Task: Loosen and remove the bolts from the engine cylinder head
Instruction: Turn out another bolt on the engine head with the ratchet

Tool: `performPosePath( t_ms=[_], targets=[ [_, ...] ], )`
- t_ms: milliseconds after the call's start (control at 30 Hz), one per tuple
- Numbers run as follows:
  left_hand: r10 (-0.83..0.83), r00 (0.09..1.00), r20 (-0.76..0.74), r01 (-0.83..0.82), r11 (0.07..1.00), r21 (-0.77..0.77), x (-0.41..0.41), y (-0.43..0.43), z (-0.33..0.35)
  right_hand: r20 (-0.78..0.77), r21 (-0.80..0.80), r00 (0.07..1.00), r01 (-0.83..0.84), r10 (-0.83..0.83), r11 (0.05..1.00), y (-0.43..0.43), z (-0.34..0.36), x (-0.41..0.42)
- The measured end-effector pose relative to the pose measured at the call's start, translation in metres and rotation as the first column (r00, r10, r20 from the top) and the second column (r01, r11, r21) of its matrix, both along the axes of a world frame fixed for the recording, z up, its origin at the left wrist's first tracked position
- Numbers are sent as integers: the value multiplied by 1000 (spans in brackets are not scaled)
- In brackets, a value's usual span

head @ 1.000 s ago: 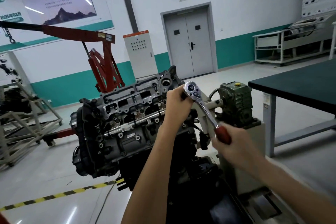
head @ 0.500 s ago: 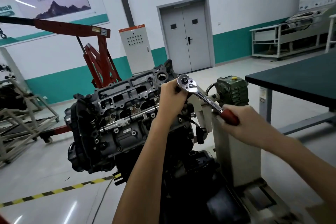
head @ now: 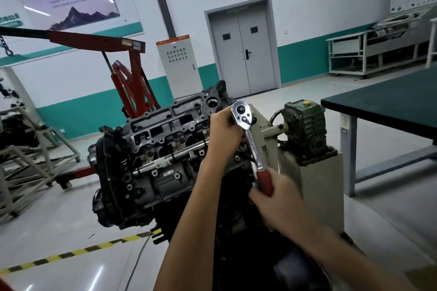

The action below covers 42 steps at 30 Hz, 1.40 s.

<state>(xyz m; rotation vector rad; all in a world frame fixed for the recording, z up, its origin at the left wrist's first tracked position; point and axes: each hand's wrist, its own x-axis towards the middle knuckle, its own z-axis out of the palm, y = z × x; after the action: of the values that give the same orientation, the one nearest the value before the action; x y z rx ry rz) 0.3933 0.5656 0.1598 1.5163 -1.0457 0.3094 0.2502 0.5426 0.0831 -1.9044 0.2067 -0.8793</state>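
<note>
The engine with its grey cylinder head (head: 165, 130) is mounted tilted on a stand in the middle of the view. A chrome ratchet wrench (head: 248, 130) with a red handle stands over the head's right end. My left hand (head: 223, 134) grips the socket part just under the ratchet's round head. My right hand (head: 281, 201), blurred, grips the red handle, which points down toward me. The bolt under the socket is hidden by my left hand.
A green gearbox (head: 305, 125) tops the stand's white pedestal (head: 316, 184) just right of the wrench. A dark-topped workbench (head: 387, 104) stands at right. A red engine hoist (head: 127, 73) is behind the engine, with a metal frame cart (head: 28, 160) at left.
My right hand has swung the red handle down and toward me, from pointing right to nearly straight down. My left hand has stayed at the ratchet head.
</note>
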Motion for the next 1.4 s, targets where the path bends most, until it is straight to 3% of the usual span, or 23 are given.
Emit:
performPosePath(
  t_ms=[100, 200, 267, 367, 467, 567, 633, 700, 800, 900, 967, 1067, 1167, 1233, 1300, 1400],
  targets=[
    [0, 1000, 16, -1, 998, 67, -1, 0, 4, -149, -301, 989, -30, -16, 953, -60, 24, -23],
    [16, 998, 57, -20, 998, 57, -2, -1, 5, -174, -435, 983, -23, -59, 900, -87, 40, -28],
    [17, 999, 48, -19, 999, 43, -2, -2, 3, -157, -347, 986, -7, -51, 938, -74, 30, -24],
    [9, 999, 42, -8, 1000, -3, 0, -4, -1, -20, -56, 997, 71, -72, 996, -18, 1, -9],
    [18, 997, 80, -17, 1000, -10, 1, -5, -1, 104, 262, 994, -44, 17, 964, 33, -7, 13],
    [21, 996, 91, -21, 1000, -9, 1, -5, -1, 99, 287, 993, -87, 61, 954, 36, -6, 17],
    [4, 998, 60, -4, 1000, -1, 1, -5, 0, 33, 178, 997, -76, 72, 981, 13, -4, 4],
    [-12, 999, 37, 11, 1000, 28, 1, -6, 2, -63, -35, 996, -71, 69, 997, -23, 3, -11],
    [-12, 999, 39, 9, 997, 74, 0, -6, 5, -188, -303, 982, -82, 24, 950, -75, 28, -27],
    [-5, 999, 38, 3, 999, 33, 0, -3, 3, -174, -449, 983, -30, -54, 893, -93, 40, -27],
    [-18, 1000, 17, 18, 1000, 11, 3, -1, 0, -166, -365, 984, -3, -62, 931, -75, 28, -22],
    [-18, 999, 31, 19, 1000, -20, 7, -1, -3, -3, -99, 996, 89, -90, 991, -18, -1, -7],
    [-12, 996, 83, 14, 1000, -26, 6, -1, -2, 108, 206, 993, 21, -44, 978, 35, -8, 15],
    [-17, 996, 83, 18, 1000, -12, 5, 0, -1, 114, 242, 993, -12, -16, 970, 44, -8, 19],
    [-11, 998, 61, 10, 1000, 4, 6, 0, 1, 32, 113, 999, 5, -9, 994, 21, -2, 8],
    [-12, 998, 56, 8, 997, 73, 5, 2, 6, -155, -274, 986, 11, -55, 962, -42, 17, -18]
  ],
)
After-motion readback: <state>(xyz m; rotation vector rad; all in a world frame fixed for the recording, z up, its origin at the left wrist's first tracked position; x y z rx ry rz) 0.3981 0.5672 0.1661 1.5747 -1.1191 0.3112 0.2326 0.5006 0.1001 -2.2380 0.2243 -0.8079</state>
